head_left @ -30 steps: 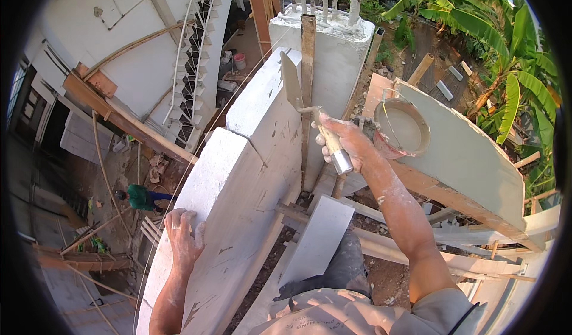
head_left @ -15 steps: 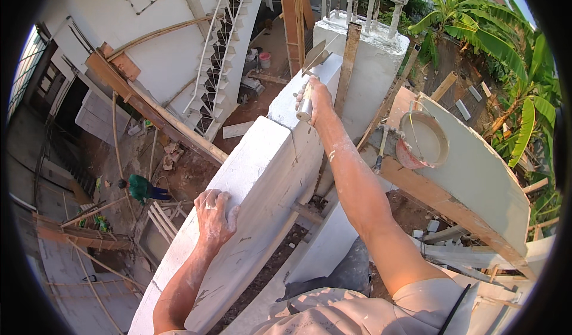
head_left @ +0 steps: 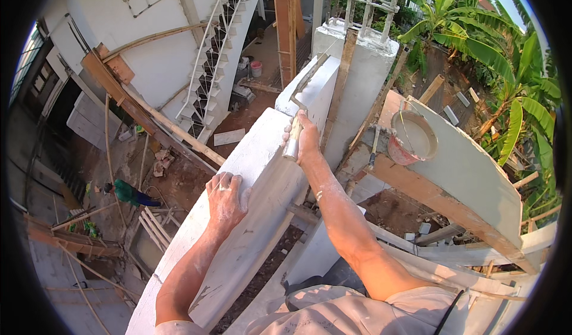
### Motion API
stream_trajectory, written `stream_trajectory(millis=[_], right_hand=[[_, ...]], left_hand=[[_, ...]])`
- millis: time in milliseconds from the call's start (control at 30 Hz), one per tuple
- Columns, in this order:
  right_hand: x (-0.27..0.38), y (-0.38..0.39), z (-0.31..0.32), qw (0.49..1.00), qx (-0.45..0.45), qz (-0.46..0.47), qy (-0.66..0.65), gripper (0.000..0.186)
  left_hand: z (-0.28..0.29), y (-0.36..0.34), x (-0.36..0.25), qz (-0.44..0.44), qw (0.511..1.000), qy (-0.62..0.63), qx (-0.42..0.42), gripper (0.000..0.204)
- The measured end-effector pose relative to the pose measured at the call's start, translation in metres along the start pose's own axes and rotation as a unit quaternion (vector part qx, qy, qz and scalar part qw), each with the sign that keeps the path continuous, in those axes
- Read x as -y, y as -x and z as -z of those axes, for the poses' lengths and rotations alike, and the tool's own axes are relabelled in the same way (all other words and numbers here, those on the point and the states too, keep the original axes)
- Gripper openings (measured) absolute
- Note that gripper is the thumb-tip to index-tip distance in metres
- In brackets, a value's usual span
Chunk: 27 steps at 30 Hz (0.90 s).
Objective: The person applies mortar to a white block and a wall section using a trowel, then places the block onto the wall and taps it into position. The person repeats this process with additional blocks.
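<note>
Over white blocks (head_left: pixel 255 141), the right hand (head_left: pixel 307 137) half-hides a trowel handle (head_left: pixel 292 145).

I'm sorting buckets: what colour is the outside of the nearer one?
Faded pinkish red with greyish smears; the nearer bucket shows best in the head view.

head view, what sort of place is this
Most likely a building site: a rough whitish rectangular column topped with exposed grey upright bars, and a long white block wall with bare, unfinished-looking surfaces.
</note>
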State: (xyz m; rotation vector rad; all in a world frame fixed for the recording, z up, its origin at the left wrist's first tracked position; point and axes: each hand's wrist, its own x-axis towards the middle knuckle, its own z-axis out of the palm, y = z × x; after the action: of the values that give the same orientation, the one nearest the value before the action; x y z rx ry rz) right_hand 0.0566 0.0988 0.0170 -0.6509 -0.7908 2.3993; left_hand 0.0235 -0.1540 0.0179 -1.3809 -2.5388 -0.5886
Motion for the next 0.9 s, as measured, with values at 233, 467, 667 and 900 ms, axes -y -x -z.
stream_trajectory(millis=[233, 467, 667, 900], right_hand=[[0.056, -0.013, 0.036, 0.987, 0.010, -0.124, 0.099, 0.039], [0.154, -0.066, 0.090, 0.692, -0.028, 0.180, 0.698, 0.052], [0.082, -0.121, 0.159, 0.394, -0.060, 0.360, 0.844, 0.064], [0.076, 0.011, 0.245, 0.446, 0.093, 0.396, 0.798, 0.054]], left_hand=[[0.000, -0.001, -0.001, -0.003, 1.000, 0.001, 0.000, 0.034], [0.000, -0.005, -0.003, 0.020, 0.999, -0.008, 0.029, 0.035], [-0.001, -0.008, -0.005, 0.025, 0.999, -0.023, 0.038, 0.040], [-0.003, -0.005, -0.008, 0.026, 0.998, -0.039, 0.039, 0.044]])
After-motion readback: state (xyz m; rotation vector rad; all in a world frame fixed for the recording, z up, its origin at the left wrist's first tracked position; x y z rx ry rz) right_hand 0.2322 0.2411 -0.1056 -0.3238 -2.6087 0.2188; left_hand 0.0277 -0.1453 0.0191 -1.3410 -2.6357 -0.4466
